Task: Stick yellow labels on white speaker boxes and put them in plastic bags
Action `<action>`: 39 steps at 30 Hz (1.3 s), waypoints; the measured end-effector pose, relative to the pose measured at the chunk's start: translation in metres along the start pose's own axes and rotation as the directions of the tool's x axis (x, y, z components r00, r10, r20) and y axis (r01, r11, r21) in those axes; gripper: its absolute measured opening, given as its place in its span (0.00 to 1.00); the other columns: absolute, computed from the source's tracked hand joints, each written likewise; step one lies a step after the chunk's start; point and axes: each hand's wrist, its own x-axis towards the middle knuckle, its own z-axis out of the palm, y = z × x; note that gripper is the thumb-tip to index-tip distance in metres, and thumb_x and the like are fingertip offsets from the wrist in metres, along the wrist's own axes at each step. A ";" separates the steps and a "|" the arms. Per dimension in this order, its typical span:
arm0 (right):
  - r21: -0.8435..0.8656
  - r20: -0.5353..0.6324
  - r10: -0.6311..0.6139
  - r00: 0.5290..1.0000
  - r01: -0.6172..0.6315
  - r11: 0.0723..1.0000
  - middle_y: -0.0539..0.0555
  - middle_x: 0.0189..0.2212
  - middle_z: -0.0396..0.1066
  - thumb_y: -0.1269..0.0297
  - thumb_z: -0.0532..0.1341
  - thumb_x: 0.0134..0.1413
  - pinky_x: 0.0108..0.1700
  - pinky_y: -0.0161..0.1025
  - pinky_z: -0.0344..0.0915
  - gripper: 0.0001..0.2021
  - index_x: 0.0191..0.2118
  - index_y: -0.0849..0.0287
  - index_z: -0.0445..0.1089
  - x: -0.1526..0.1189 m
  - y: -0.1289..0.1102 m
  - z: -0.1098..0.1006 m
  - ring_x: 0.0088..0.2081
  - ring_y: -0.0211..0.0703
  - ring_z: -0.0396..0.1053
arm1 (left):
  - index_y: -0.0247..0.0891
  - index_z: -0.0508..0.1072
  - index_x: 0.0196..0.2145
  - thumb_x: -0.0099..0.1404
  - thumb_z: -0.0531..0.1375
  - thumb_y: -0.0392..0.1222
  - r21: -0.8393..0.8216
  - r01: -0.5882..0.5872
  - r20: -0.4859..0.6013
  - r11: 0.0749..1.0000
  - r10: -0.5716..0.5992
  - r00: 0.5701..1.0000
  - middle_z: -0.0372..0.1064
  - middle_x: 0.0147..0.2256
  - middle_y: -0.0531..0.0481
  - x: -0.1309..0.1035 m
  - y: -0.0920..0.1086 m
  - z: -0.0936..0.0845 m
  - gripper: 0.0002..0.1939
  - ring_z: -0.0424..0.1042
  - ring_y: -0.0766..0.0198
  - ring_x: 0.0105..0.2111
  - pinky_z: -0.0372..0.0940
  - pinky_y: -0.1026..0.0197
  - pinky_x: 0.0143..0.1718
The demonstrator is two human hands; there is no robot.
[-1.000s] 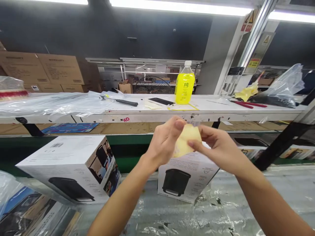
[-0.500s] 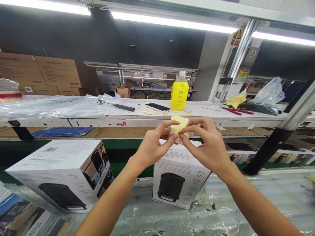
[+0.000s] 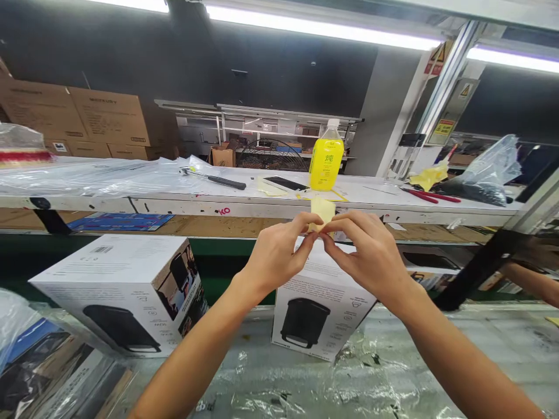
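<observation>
A small sheet of pale yellow paper (image 3: 322, 208) is pinched between both hands at its lower edge, its upper part sticking up. My left hand (image 3: 279, 251) grips it with thumb and forefinger from the left. My right hand (image 3: 370, 254) closes on it from the right, the two sets of fingertips nearly meeting. What lies between the fingertips is too small to make out. Just below and behind the hands stands a white printed box (image 3: 321, 317) with a black appliance pictured on its front; the hands partly cover its top.
Another such box (image 3: 105, 285) stands left, beside plastic-wrapped packages (image 3: 56, 372). The shelf (image 3: 262, 205) ahead holds a hammer (image 3: 218, 179), a phone (image 3: 286, 184), a yellow drink bottle (image 3: 326, 160) and red-handled pliers (image 3: 430, 195). A black-wrapped post (image 3: 476, 270) rises right; another person's arm (image 3: 530, 282) is beyond it.
My fingertips have drawn closer together at the paper's lower edge. Another person's arm has come in at the right edge. The view has shifted slightly; the boxes have stayed put.
</observation>
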 end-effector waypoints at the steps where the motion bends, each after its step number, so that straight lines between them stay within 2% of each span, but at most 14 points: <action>1: 0.038 0.005 0.028 1.000 -0.028 0.999 0.54 0.37 0.79 0.69 0.63 0.67 0.44 0.46 0.67 0.03 0.39 0.54 0.72 0.002 -0.001 -0.001 0.41 0.49 0.76 | 0.44 0.71 0.52 0.75 0.60 0.40 -0.041 0.044 -0.021 0.998 -0.045 0.999 0.81 0.38 0.52 0.000 0.000 -0.002 0.09 0.82 0.60 0.37 0.66 0.64 0.33; 3: 0.192 0.080 0.156 0.985 -0.169 0.967 0.53 0.35 0.78 0.68 0.63 0.65 0.43 0.45 0.67 0.04 0.36 0.54 0.72 0.006 -0.004 -0.001 0.39 0.46 0.75 | 0.44 0.71 0.51 0.74 0.61 0.40 -0.203 0.161 -0.078 0.966 -0.180 0.981 0.78 0.33 0.55 -0.002 -0.005 -0.005 0.09 0.81 0.62 0.33 0.64 0.65 0.30; 4: 0.287 0.168 0.236 0.957 -0.276 0.917 0.52 0.34 0.78 0.66 0.64 0.63 0.42 0.43 0.67 0.03 0.36 0.55 0.73 0.008 -0.004 -0.001 0.37 0.45 0.74 | 0.44 0.71 0.50 0.73 0.61 0.41 -0.314 0.213 -0.112 0.925 -0.259 0.960 0.76 0.31 0.56 -0.005 -0.010 -0.007 0.09 0.80 0.64 0.30 0.64 0.66 0.29; 6: 0.422 0.427 0.310 0.850 -0.490 0.763 0.51 0.33 0.78 0.62 0.64 0.62 0.39 0.41 0.66 0.05 0.35 0.55 0.75 0.012 -0.003 0.005 0.35 0.43 0.72 | 0.43 0.71 0.48 0.72 0.63 0.43 -0.537 0.268 -0.168 0.800 -0.413 0.895 0.70 0.29 0.58 -0.014 -0.027 -0.008 0.09 0.75 0.68 0.23 0.61 0.66 0.25; 9: 0.424 0.707 0.202 0.678 -0.635 0.646 0.51 0.33 0.78 0.59 0.63 0.59 0.38 0.41 0.66 0.08 0.35 0.57 0.76 0.018 0.001 0.025 0.34 0.42 0.70 | 0.43 0.72 0.44 0.68 0.65 0.42 -0.734 0.316 -0.175 0.602 -0.616 0.768 0.62 0.27 0.60 -0.040 -0.055 -0.004 0.08 0.60 0.74 0.18 0.51 0.67 0.20; 12: 0.357 0.809 0.124 0.575 -0.648 0.673 0.50 0.28 0.75 0.64 0.61 0.56 0.33 0.39 0.63 0.07 0.32 0.58 0.76 0.024 0.002 0.046 0.30 0.41 0.68 | 0.43 0.73 0.47 0.64 0.67 0.42 -0.785 0.394 -0.122 0.478 -0.743 0.658 0.66 0.29 0.58 -0.076 -0.072 0.005 0.14 0.62 0.71 0.25 0.56 0.68 0.25; 15: 0.327 0.835 0.090 0.543 -0.620 0.713 0.49 0.25 0.73 0.67 0.60 0.54 0.30 0.37 0.60 0.06 0.31 0.58 0.76 0.028 -0.002 0.055 0.27 0.40 0.66 | 0.46 0.66 0.62 0.62 0.70 0.47 -0.814 0.443 -0.024 0.376 -0.783 0.622 0.74 0.33 0.57 -0.113 -0.076 0.014 0.33 0.70 0.66 0.32 0.66 0.65 0.40; 17: 0.306 0.833 0.094 0.545 -0.596 0.742 0.49 0.24 0.73 0.68 0.60 0.54 0.29 0.37 0.59 0.06 0.31 0.58 0.76 0.029 -0.005 0.055 0.27 0.39 0.66 | 0.44 0.65 0.65 0.60 0.73 0.49 -0.842 0.473 0.091 0.260 -0.795 0.600 0.77 0.33 0.55 -0.133 -0.076 0.019 0.39 0.73 0.66 0.33 0.68 0.64 0.43; 21: 0.245 0.855 0.109 0.506 -0.582 0.776 0.49 0.25 0.73 0.66 0.61 0.54 0.29 0.37 0.59 0.06 0.31 0.57 0.76 0.032 -0.009 0.051 0.27 0.39 0.66 | 0.38 0.76 0.45 0.55 0.77 0.46 -0.889 0.457 0.260 0.018 -0.802 0.537 0.79 0.34 0.52 -0.161 -0.080 0.031 0.23 0.75 0.66 0.32 0.67 0.66 0.36; 27: 0.174 0.874 0.134 0.467 -0.559 0.811 0.50 0.30 0.76 0.61 0.61 0.56 0.33 0.38 0.62 0.06 0.34 0.55 0.74 0.033 -0.014 0.049 0.31 0.41 0.70 | 0.38 0.75 0.39 0.55 0.75 0.44 -0.870 0.480 0.391 -0.109 -0.747 0.538 0.75 0.30 0.53 -0.181 -0.081 0.044 0.18 0.74 0.66 0.28 0.64 0.66 0.30; 31: 0.143 0.886 0.126 0.446 -0.522 0.841 0.49 0.30 0.75 0.61 0.60 0.55 0.34 0.38 0.62 0.04 0.34 0.54 0.71 0.036 -0.020 0.051 0.31 0.41 0.69 | 0.38 0.72 0.32 0.54 0.71 0.41 -0.848 0.516 0.443 -0.120 -0.693 0.568 0.74 0.28 0.52 -0.188 -0.072 0.046 0.12 0.73 0.64 0.26 0.66 0.62 0.31; 35: 0.099 0.901 0.136 0.413 -0.500 0.860 0.50 0.32 0.74 0.59 0.63 0.53 0.34 0.40 0.63 0.14 0.46 0.53 0.68 0.040 -0.013 0.055 0.32 0.45 0.70 | 0.38 0.69 0.22 0.56 0.65 0.46 -0.843 0.538 0.423 0.007 -0.608 0.672 0.69 0.22 0.48 -0.175 -0.063 0.032 0.12 0.73 0.57 0.27 0.66 0.57 0.34; 37: 0.104 0.920 0.109 0.376 -0.503 0.858 0.51 0.33 0.73 0.58 0.64 0.50 0.34 0.41 0.64 0.17 0.47 0.53 0.67 0.046 -0.004 0.059 0.33 0.47 0.71 | 0.38 0.69 0.19 0.58 0.63 0.47 -0.837 0.538 0.398 0.097 -0.566 0.722 0.66 0.19 0.48 -0.155 -0.056 0.012 0.15 0.70 0.59 0.25 0.63 0.57 0.33; 39: 0.131 0.946 0.049 0.319 -0.517 0.846 0.52 0.32 0.74 0.57 0.64 0.49 0.32 0.41 0.64 0.14 0.42 0.53 0.70 0.058 0.005 0.064 0.32 0.47 0.71 | 0.37 0.70 0.18 0.60 0.62 0.46 -0.808 0.540 0.366 0.237 -0.517 0.774 0.65 0.20 0.48 -0.124 -0.046 -0.019 0.16 0.67 0.61 0.25 0.59 0.58 0.31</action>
